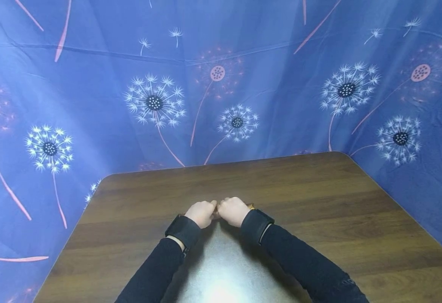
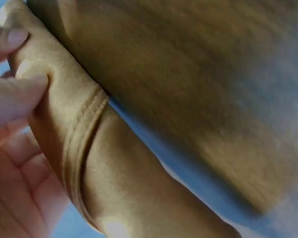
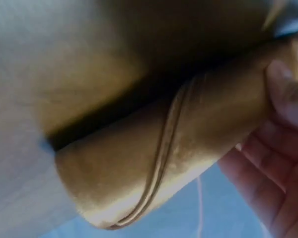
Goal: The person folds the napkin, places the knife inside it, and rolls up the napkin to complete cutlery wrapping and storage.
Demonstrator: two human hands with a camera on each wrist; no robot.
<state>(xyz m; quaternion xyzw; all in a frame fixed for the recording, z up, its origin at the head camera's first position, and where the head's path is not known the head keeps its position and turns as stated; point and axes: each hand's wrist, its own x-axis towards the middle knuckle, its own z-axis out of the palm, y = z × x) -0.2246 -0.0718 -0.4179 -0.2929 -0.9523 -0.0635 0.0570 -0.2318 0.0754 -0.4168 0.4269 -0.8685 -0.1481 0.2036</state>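
A golden-brown roll of cloth [image 2: 139, 168] with a stitched seam running slantwise around it is held between both hands. In the left wrist view my left hand [image 1: 201, 213] grips it, thumb [image 2: 27, 94] pressed on top and fingers curled underneath. My right hand [image 1: 234, 211] grips the same roll close beside the left one; its thumb [image 3: 284, 82] lies on the cloth [image 3: 124, 158] in the right wrist view. From the head view the hands hide most of the roll, and only a small golden bit shows by the right wrist.
A brown wood-grain table [image 1: 319, 202] spreads under the hands, with a bright glare near its front. Around it hangs a blue curtain [image 1: 273, 105] with dandelion prints, close along the table's back and side edges. Dark bands [image 1: 256, 226] circle both wrists.
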